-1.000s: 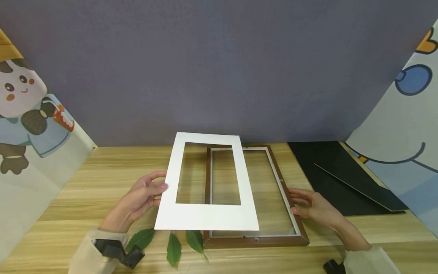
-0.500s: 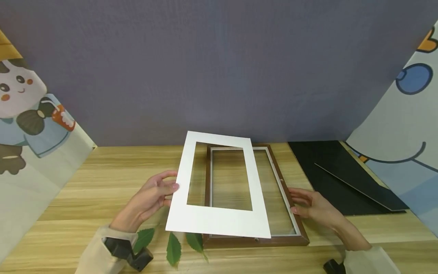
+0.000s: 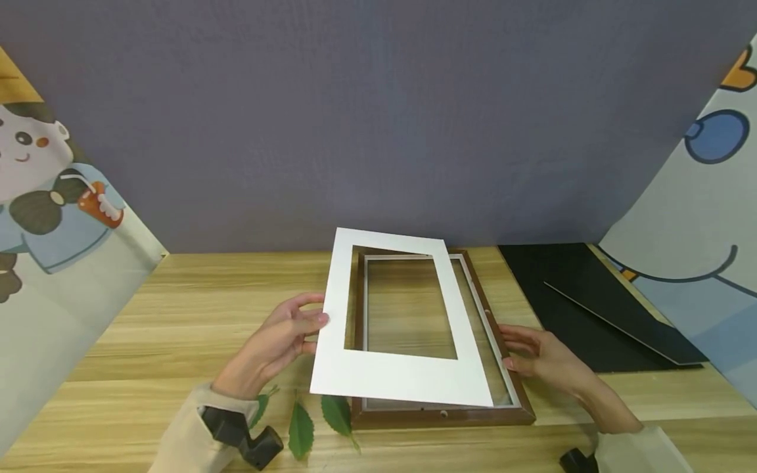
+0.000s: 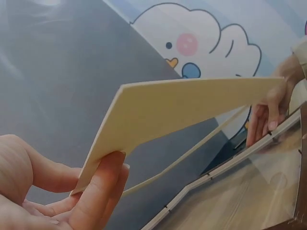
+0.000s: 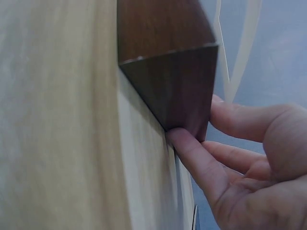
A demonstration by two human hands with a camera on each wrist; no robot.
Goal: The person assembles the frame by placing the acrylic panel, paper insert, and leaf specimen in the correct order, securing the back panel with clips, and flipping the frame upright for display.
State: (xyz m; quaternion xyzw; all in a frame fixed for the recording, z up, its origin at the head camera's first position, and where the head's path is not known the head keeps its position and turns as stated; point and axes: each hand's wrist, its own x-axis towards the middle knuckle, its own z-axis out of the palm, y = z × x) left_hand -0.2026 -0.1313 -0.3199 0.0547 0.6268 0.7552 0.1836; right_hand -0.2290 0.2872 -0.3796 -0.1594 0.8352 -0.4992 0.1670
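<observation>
A white picture mat (image 3: pixel 402 379) with a rectangular opening is pinched at its left edge by my left hand (image 3: pixel 273 345). In the left wrist view, the mat (image 4: pixel 187 103) slants above the picture frame, thumb on one face and fingers on the other. The brown picture frame (image 3: pixel 473 416), with a pale inner lip and clear pane, lies flat on the table, partly covered by the mat in the head view. My right hand (image 3: pixel 550 360) grips the frame's right side. Up close in the right wrist view, thumb and fingers hold the frame's brown side (image 5: pixel 175 91).
Several green leaves (image 3: pixel 301 430) lie on the wooden table (image 3: pixel 195 309) in front of the frame; my left sleeve partly hides one. To the right, a black board (image 3: pixel 550 269) lies flat with another black panel (image 3: pixel 633 328) on it, one edge raised. A grey wall (image 3: pixel 378 131) stands behind.
My left hand has carried the mat to the right, further over the frame. My right hand and the frame have stayed in place.
</observation>
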